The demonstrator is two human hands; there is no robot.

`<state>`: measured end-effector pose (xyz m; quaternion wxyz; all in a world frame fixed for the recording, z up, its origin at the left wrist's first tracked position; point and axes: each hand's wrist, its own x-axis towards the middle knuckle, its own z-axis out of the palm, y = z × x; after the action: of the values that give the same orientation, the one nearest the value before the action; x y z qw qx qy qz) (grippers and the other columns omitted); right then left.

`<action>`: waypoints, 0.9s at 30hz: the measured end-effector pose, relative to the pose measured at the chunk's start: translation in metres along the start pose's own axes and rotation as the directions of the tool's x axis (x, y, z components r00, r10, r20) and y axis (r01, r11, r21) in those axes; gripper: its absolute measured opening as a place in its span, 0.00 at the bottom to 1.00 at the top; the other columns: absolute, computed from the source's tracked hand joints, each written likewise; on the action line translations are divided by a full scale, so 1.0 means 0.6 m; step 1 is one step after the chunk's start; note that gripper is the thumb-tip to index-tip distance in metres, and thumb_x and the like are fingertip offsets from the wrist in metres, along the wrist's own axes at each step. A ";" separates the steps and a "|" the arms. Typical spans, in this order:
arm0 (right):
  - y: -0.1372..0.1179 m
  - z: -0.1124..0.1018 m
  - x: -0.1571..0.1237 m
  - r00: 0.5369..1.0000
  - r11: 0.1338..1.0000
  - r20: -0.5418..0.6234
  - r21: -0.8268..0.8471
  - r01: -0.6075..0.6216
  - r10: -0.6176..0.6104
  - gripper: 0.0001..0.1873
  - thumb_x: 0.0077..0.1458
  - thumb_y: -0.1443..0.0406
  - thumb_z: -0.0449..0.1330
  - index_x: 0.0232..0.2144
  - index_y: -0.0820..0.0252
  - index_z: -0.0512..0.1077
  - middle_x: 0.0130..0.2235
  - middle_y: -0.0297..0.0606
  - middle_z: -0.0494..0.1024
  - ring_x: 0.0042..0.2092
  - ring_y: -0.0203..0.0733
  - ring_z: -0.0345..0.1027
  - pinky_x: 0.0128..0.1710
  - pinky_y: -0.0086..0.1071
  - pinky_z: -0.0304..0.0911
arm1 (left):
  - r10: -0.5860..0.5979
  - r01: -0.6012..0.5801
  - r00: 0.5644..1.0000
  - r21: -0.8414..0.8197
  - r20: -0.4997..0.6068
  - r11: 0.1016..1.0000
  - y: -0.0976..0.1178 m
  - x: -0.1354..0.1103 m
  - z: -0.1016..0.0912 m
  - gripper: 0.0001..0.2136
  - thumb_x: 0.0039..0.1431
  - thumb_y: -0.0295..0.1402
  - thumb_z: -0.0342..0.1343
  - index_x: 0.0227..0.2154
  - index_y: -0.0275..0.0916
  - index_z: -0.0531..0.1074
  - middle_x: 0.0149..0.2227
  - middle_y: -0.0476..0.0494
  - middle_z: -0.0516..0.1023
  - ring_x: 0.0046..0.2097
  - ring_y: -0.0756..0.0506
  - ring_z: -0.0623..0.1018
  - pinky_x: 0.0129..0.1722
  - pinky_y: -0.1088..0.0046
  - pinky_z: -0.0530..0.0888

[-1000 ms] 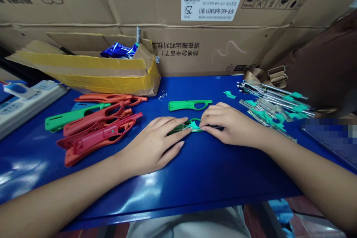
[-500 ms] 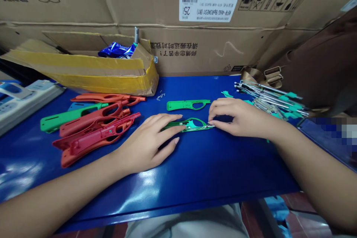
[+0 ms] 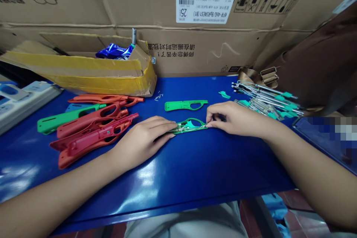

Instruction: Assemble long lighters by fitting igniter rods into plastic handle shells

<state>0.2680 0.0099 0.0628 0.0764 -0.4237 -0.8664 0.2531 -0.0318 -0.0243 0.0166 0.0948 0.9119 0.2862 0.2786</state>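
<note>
A green lighter half-shell [image 3: 192, 130] lies open side up on the table with a teal trigger [image 3: 190, 124], wires and a clear part inside it. My left hand [image 3: 147, 137] is closed around the shell's left end, its fingers covering that part. At the narrow right tip, my right hand [image 3: 223, 118] pinches with thumb and forefinger; exactly what sits between them is mostly hidden. Just beyond, a second green half-shell [image 3: 178, 106] rests untouched.
Red and orange lighter shells [image 3: 95, 134] and a green one [image 3: 69, 118] are piled at left. Metal lighter rods with wires and teal triggers [image 3: 267, 100] lie at right. A yellow-taped carton [image 3: 111, 80], power strip [image 3: 30, 96] and small white pins [image 3: 158, 96] stand or lie around.
My left hand's fingers have drawn back left and closed together on the shell's end, uncovering more inner parts. My right hand stays at the tip.
</note>
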 end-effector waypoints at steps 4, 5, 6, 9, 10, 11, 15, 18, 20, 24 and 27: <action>0.001 -0.008 -0.003 0.999 0.999 0.024 0.042 -0.029 0.028 0.06 0.59 0.63 0.60 0.33 0.58 0.77 0.30 0.34 0.78 0.29 0.36 0.64 0.28 0.29 0.55 | -0.011 0.011 1.000 0.004 -0.024 1.000 0.001 0.001 0.000 0.12 0.66 0.31 0.59 0.50 0.35 0.76 0.47 0.41 0.82 0.49 0.44 0.80 0.53 0.66 0.78; 0.002 -0.008 -0.003 0.999 0.998 0.025 0.051 -0.045 0.044 0.07 0.59 0.62 0.61 0.33 0.58 0.77 0.29 0.34 0.77 0.29 0.36 0.64 0.28 0.29 0.55 | -0.011 0.011 0.999 0.004 -0.032 1.000 0.001 0.002 0.000 0.12 0.65 0.31 0.60 0.50 0.35 0.76 0.47 0.41 0.83 0.49 0.44 0.81 0.52 0.66 0.78; 0.002 -0.008 -0.002 0.997 0.996 0.026 0.065 -0.067 0.066 0.07 0.58 0.61 0.61 0.32 0.58 0.77 0.29 0.33 0.77 0.28 0.36 0.63 0.28 0.29 0.55 | -0.007 0.007 0.999 0.005 -0.037 1.000 0.002 0.002 0.000 0.12 0.65 0.31 0.60 0.49 0.35 0.76 0.47 0.41 0.83 0.48 0.44 0.81 0.52 0.66 0.79; 0.004 -0.003 0.003 0.989 0.982 0.044 0.126 -0.143 0.138 0.08 0.56 0.60 0.64 0.31 0.58 0.75 0.26 0.32 0.74 0.27 0.35 0.61 0.26 0.29 0.54 | 0.017 -0.017 0.999 0.004 -0.045 1.000 0.002 0.002 -0.001 0.11 0.65 0.30 0.60 0.48 0.37 0.78 0.47 0.42 0.83 0.49 0.44 0.81 0.53 0.65 0.79; 0.004 -0.001 0.004 0.987 0.976 0.052 0.146 -0.160 0.154 0.08 0.55 0.60 0.64 0.31 0.58 0.75 0.26 0.32 0.73 0.27 0.35 0.60 0.26 0.29 0.54 | 0.024 -0.023 0.999 0.004 -0.046 1.000 0.001 0.002 -0.001 0.11 0.65 0.30 0.60 0.48 0.37 0.78 0.47 0.43 0.84 0.49 0.44 0.81 0.53 0.65 0.79; 0.005 0.001 0.006 0.986 0.974 0.050 0.158 -0.164 0.158 0.08 0.55 0.60 0.64 0.31 0.58 0.75 0.25 0.31 0.72 0.27 0.35 0.60 0.26 0.29 0.54 | 0.028 -0.028 0.999 0.005 -0.047 1.000 0.000 0.002 -0.002 0.10 0.65 0.30 0.60 0.48 0.38 0.78 0.47 0.43 0.84 0.49 0.44 0.81 0.53 0.65 0.79; 0.012 0.005 0.008 0.998 0.993 -0.061 0.117 -0.006 0.013 0.07 0.57 0.60 0.64 0.33 0.59 0.75 0.32 0.34 0.73 0.29 0.35 0.61 0.30 0.30 0.58 | 0.015 -0.014 0.998 0.019 -0.057 1.000 -0.004 0.001 -0.002 0.10 0.64 0.31 0.60 0.47 0.36 0.79 0.46 0.42 0.84 0.48 0.43 0.82 0.52 0.64 0.80; 0.023 0.012 0.014 0.974 0.990 -0.191 0.043 0.134 -0.123 0.07 0.61 0.61 0.61 0.40 0.57 0.76 0.41 0.39 0.74 0.36 0.38 0.66 0.37 0.33 0.63 | 0.000 0.001 0.998 0.014 -0.066 1.000 -0.005 0.002 -0.002 0.10 0.64 0.30 0.61 0.47 0.36 0.79 0.45 0.41 0.84 0.48 0.43 0.82 0.51 0.64 0.80; 0.031 0.021 0.021 0.945 0.987 -0.289 -0.069 0.142 -0.156 0.09 0.64 0.64 0.57 0.44 0.55 0.76 0.46 0.42 0.74 0.44 0.44 0.68 0.44 0.38 0.64 | -0.006 0.007 0.998 0.004 -0.067 1.000 -0.004 0.004 -0.001 0.10 0.64 0.30 0.61 0.47 0.35 0.79 0.45 0.41 0.84 0.48 0.43 0.82 0.51 0.64 0.80; 0.044 0.035 0.034 0.923 0.956 -0.352 -0.290 0.049 -0.155 0.09 0.63 0.65 0.59 0.43 0.52 0.78 0.50 0.43 0.73 0.51 0.52 0.67 0.52 0.50 0.58 | -0.006 0.005 0.998 -0.014 -0.056 1.000 0.001 0.006 0.000 0.11 0.66 0.29 0.58 0.48 0.35 0.79 0.47 0.39 0.83 0.50 0.42 0.81 0.53 0.63 0.80; 0.046 0.036 0.038 0.933 0.972 -0.338 -0.231 0.048 -0.127 0.05 0.62 0.64 0.61 0.37 0.55 0.77 0.49 0.43 0.74 0.51 0.51 0.68 0.53 0.51 0.59 | -0.001 0.001 0.998 -0.013 -0.055 1.000 0.005 0.006 -0.002 0.11 0.67 0.28 0.56 0.49 0.36 0.79 0.49 0.38 0.83 0.51 0.42 0.81 0.54 0.61 0.80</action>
<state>0.2655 0.0339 0.0284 0.1934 -0.4284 -0.8796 0.0729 -0.0284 -0.0250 0.0200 0.0928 0.9030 0.2874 0.3055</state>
